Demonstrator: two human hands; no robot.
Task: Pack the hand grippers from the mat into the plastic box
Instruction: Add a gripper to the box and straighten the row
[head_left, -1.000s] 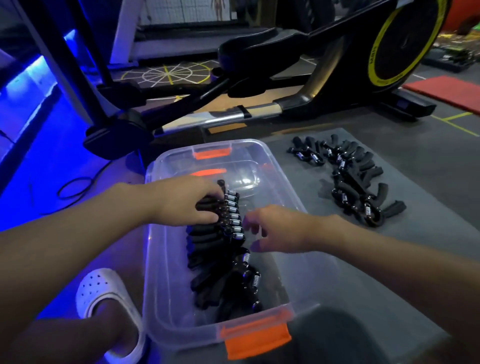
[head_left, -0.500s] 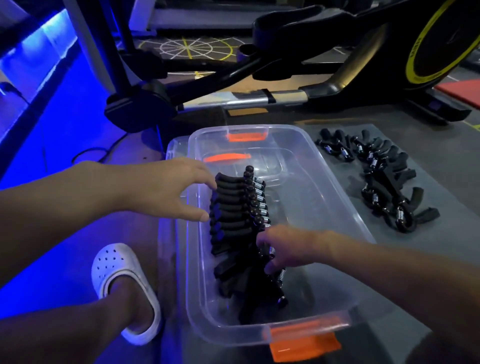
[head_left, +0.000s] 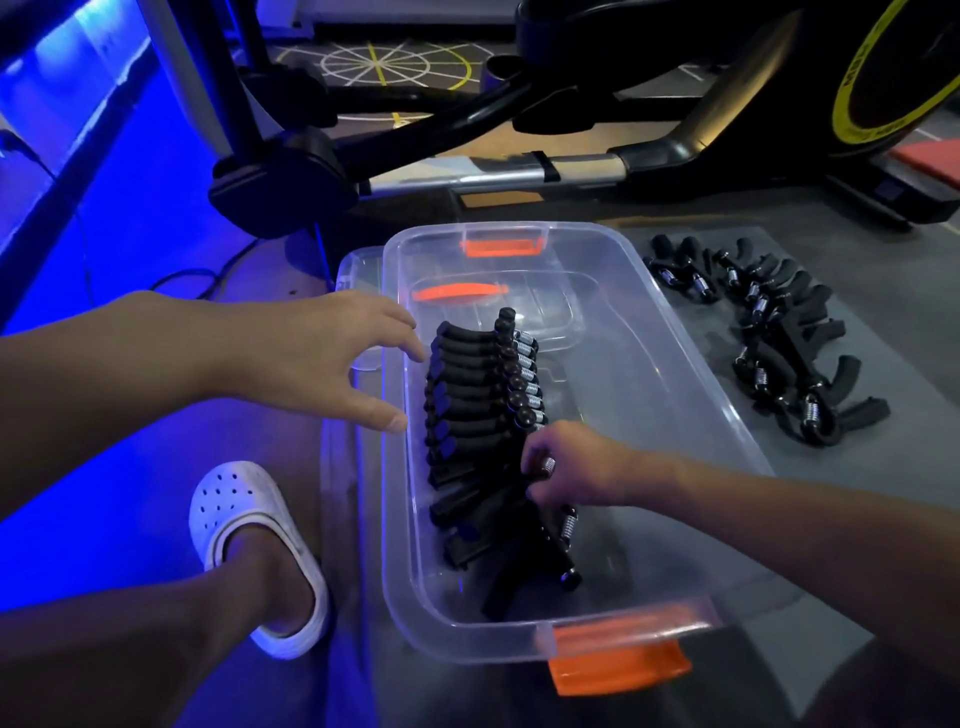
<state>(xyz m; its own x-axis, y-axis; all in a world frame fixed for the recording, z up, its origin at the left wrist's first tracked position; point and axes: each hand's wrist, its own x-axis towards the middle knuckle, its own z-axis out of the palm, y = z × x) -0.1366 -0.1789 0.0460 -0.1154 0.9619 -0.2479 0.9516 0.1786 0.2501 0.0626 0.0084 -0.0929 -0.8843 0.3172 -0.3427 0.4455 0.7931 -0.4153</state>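
— Hands?
— Right hand (head_left: 571, 467) is pinching a hand gripper (head_left: 545, 512) inside the plastic box (head_left: 649, 332); left hand (head_left: 332, 358) spread wide, empty, at its rim.
— Others?
— Loose grippers (head_left: 774, 338) lie on the mat (head_left: 883, 291).

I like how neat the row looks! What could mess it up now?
The right hand is pushing among leaning hand grippers; the upright row might topple like dominoes, since the left hand hovers open beside it. The pile on the mat looks tangled, so grabbing one might drag others.
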